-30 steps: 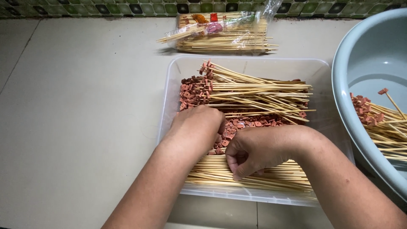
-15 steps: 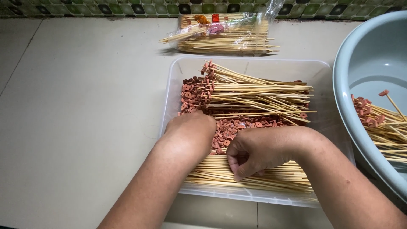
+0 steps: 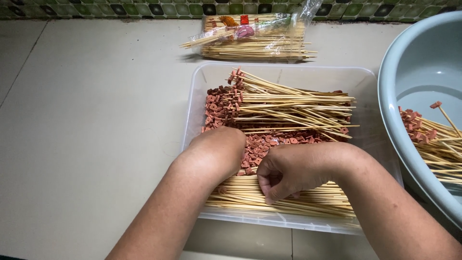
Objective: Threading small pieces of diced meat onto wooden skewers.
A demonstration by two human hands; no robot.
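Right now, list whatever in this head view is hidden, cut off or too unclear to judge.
- Left hand: its fingers curl down into the red pieces, so any grasp is hidden.
- Right hand: fingers fold over the bare skewers; whether they pinch one is unclear.
- Grey basin: cut off by the right edge.
- Clear tray: its near right corner is covered by the right forearm.
- Skewer packet: contents blurred by glare on the wrapper.
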